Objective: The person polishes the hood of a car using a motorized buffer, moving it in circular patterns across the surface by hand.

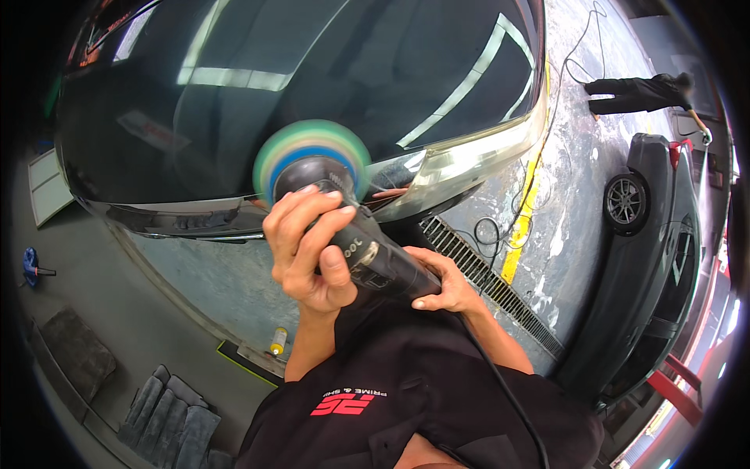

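Observation:
A black rotary polisher (381, 252) is in both of my hands. My left hand (307, 246) wraps its head, fingers over the top near the pad. Around the rear of its body, my right hand (442, 278) is closed. The round polishing pad (316, 132), green with a blue ring, is blurred as if spinning. It lies over the front edge of a glossy dark car hood (234, 135), beside the clear headlight (463, 161). The pad's contact face is hidden. A black power cord (507, 393) runs from the tool's rear over my shirt.
A metal floor drain grate (492, 287) and a cable (489, 231) lie at the right. Beyond is a second dark car (636, 252), with a person (638, 97) near it. At lower left are a yellow-capped bottle (279, 340) and several grey cloths (167, 413).

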Demonstrator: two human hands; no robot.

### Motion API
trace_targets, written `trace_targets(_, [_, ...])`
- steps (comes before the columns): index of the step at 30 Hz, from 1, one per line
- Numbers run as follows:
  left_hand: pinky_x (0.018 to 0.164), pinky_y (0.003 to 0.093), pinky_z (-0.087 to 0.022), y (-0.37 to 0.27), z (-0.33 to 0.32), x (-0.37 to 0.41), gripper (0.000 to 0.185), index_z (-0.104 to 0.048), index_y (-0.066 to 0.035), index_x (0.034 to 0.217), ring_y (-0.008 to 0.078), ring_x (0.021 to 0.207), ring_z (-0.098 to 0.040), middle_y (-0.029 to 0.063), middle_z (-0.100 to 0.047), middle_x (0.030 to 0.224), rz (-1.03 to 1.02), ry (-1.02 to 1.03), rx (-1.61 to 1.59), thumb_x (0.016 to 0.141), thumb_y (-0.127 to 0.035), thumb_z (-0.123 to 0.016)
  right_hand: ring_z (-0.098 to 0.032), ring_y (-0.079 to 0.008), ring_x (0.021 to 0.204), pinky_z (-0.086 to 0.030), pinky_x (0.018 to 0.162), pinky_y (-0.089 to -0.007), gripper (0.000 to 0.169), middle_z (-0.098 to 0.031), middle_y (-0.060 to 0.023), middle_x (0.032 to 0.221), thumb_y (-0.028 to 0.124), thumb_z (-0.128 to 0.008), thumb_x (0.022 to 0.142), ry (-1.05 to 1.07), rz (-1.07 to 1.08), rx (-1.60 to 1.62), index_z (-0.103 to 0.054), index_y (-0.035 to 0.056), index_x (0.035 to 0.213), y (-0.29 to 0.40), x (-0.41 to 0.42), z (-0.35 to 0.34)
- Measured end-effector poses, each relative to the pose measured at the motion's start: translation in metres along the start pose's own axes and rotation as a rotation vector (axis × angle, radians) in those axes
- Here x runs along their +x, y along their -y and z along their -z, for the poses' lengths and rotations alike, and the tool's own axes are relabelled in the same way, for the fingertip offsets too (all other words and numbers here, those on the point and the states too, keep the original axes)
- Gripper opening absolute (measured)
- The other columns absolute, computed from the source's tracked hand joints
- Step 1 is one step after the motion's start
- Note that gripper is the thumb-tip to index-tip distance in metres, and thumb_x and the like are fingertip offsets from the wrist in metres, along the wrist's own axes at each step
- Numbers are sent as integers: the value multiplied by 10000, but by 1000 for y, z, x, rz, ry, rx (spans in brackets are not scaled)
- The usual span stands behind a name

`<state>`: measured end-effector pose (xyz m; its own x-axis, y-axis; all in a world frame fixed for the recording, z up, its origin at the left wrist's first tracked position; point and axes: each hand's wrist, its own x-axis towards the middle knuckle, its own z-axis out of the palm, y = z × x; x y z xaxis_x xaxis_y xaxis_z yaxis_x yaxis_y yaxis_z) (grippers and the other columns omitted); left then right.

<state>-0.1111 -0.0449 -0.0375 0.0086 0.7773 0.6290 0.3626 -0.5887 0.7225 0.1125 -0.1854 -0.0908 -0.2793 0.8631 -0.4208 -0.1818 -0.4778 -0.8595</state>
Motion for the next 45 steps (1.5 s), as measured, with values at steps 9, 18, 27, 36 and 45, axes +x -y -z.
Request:
trace_targets(9, [1053,513,-510,4,17,4,416,-783,4,1043,378,1161,-659,157,-748,1160,3,-24,83,1028,-259,-462,-575,-226,1401,-396,1221,-401,943,-624,-130,1489,226,-954,770,80,55,-26,-517,-16,1571,13,21,-7])
trace_targets(18, [1014,474,-520,-4,-31,42,243,-801,-9,1029,361,1110,-675,143,-762,1129,-13,-43,-92,929,-160,-640,-614,-250,1310,-436,1145,-391,995,-625,-156,1447,312,-898,757,-63,13,-37,-471,-62,1574,36,-2,22])
trace_targets(27, [991,446,-509,-14,-69,72,175,-779,-13,988,324,1088,-664,121,-756,1085,25,-86,-153,929,-91,-634,-765,-258,902,-627,826,-383,933,-719,-175,1171,379,-861,790,-116,-3,25,-492,-70,1519,83,-4,39])
trace_targets(36, [962,426,-491,-17,-91,97,134,-771,-17,963,307,1047,-660,96,-746,1050,26,-162,-164,943,-95,-665,-773,-312,800,-650,706,-412,894,-720,-284,1151,455,-861,774,-148,39,12,-543,-114,1386,101,11,58])
trace_targets(45, [970,431,-492,-17,-102,109,119,-766,-24,973,320,1050,-657,84,-751,1057,25,-200,-110,940,-101,-681,-776,-308,828,-660,729,-404,872,-711,-297,1182,440,-830,802,-88,25,8,-530,-122,1396,122,18,71])
